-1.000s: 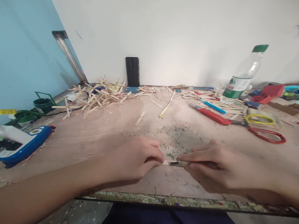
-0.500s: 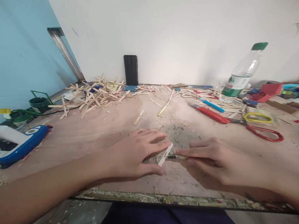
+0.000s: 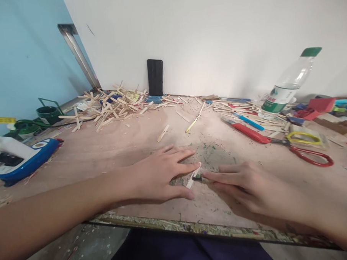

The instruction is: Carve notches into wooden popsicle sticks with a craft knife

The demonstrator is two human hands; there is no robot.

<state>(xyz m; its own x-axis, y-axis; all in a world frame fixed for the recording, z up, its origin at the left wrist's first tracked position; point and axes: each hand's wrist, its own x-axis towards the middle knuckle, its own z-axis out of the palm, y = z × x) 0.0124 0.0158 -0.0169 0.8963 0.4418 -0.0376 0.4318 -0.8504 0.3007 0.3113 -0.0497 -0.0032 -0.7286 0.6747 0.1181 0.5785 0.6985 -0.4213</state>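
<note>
A short pale craft stick point(image 3: 190, 181) lies slanted on the wooden tabletop in the head view. My left hand point(image 3: 166, 172) rests over its left side with fingers spread, the index fingertip pressing its far end and the thumb at its near end, pinning it down. Pinched in my right hand point(image 3: 244, 180) is a slim tool point(image 3: 197, 178) with a dark, narrow tip, which meets the stick's right side near the middle. Most of the tool's handle is hidden by my right fingers. Green shavings point(image 3: 214, 153) are scattered around and beyond the stick.
Craft sticks point(image 3: 117, 105) are heaped at the back left. A phone point(image 3: 155, 77) leans on the wall. A red utility knife point(image 3: 250, 132), scissors point(image 3: 311, 156), a blue pen point(image 3: 249, 121) and a bottle point(image 3: 283, 90) lie or stand right. A blue-and-white tool point(image 3: 33, 157) sits left.
The view has shifted slightly. My left index fingertip now sits on the stick's far end, and the tool's dark tip still touches the stick with a slightly changed angle.
</note>
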